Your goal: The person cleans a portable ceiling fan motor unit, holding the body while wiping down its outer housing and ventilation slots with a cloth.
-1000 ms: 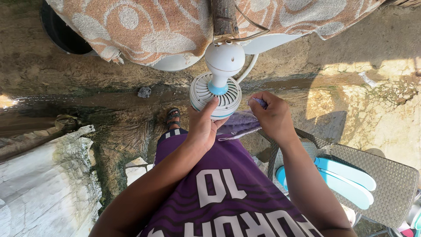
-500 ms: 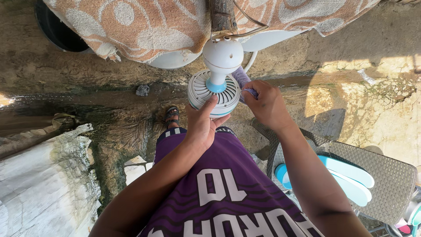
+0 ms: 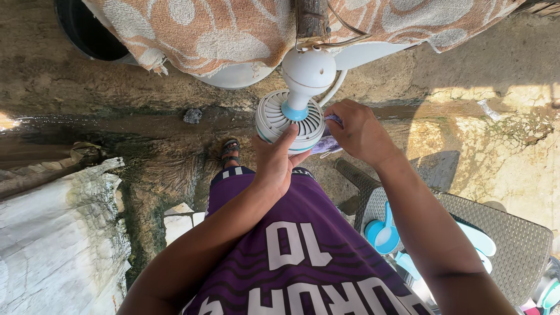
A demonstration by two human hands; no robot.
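A small white fan (image 3: 291,119) with a blue collar hangs from a wooden post (image 3: 311,17) in front of me. My left hand (image 3: 279,160) grips the lower rim of the fan's round grille, fingers pressed on its front. My right hand (image 3: 360,133) is closed on a purple cloth (image 3: 326,143) and holds it against the right side of the grille. Most of the cloth is hidden behind the hand and the fan.
An orange patterned towel (image 3: 227,29) drapes over a white tub (image 3: 239,74) above the fan. A grey wicker chair (image 3: 513,239) at the lower right carries blue fan blades (image 3: 385,233). A white rough slab (image 3: 58,233) lies at the left. Wet muddy ground lies below.
My right hand has brought the purple cloth up from beneath the fan to the right side of its grille. My left hand has stayed on the fan's rim.
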